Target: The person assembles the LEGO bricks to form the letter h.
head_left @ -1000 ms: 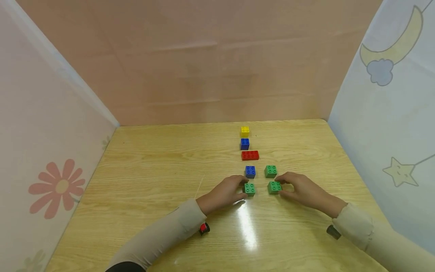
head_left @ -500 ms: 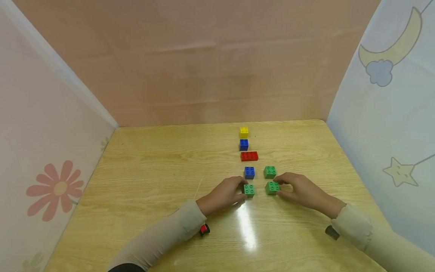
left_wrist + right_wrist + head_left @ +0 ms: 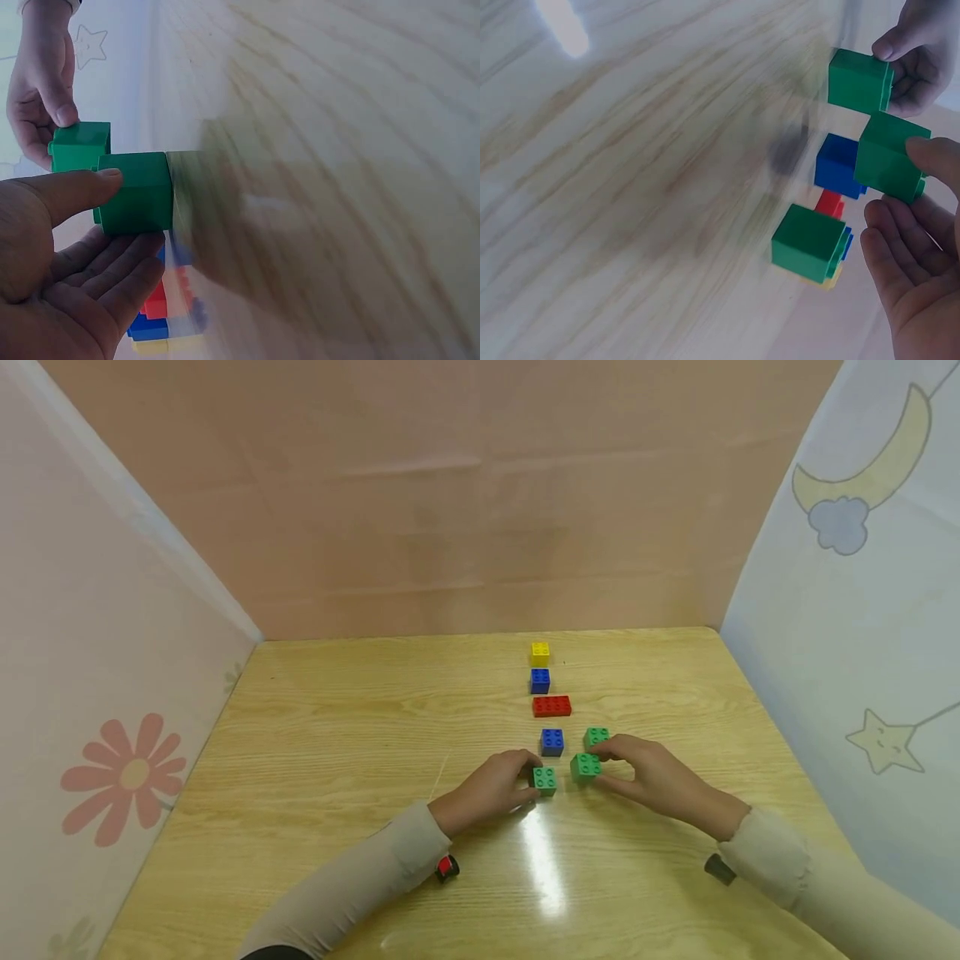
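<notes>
My left hand (image 3: 495, 787) pinches a green square building brick (image 3: 544, 781) between thumb and fingers, its underside close over the tabletop. Opposite it, my right hand (image 3: 663, 777) pinches a second green brick (image 3: 586, 767); in the right wrist view this held brick (image 3: 891, 157) stands off the wood, studs facing away. The two held bricks face each other with a small gap in the head view. A third green brick (image 3: 596, 737) sits just behind the right fingertips, partly covered by them. To its left is a blue brick (image 3: 552, 742).
Farther back, a long red brick (image 3: 552, 706), another blue brick (image 3: 540, 681) and a yellow brick (image 3: 540, 653) run in a line towards the back wall. Pink and white cloth walls surround the wooden table (image 3: 360, 710) at the back and sides.
My right hand has moved left with its green brick, up off the table and nearer the other held brick. My left hand has shifted slightly left with its brick.
</notes>
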A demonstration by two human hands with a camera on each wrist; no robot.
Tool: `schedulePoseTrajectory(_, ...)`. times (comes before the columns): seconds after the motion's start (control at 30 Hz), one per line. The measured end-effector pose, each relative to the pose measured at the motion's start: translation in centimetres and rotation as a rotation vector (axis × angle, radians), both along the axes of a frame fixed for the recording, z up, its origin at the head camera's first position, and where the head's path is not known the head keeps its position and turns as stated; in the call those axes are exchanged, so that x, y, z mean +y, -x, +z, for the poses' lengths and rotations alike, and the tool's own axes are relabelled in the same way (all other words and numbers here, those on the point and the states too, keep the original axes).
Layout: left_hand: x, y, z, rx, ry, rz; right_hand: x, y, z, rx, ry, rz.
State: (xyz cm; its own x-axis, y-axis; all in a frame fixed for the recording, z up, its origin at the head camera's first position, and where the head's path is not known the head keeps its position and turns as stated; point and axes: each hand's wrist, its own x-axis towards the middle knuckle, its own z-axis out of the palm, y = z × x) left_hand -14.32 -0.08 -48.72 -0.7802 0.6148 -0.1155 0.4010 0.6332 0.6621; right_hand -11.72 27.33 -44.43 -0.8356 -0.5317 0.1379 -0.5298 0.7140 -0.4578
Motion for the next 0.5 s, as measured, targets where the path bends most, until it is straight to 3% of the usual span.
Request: schedulePoseTrajectory(0.5,-0.2,-0.1,-0.1,0.004,-0.019,-0.001,-2.6,0.1,0.9,0.008,0.058,0.063)
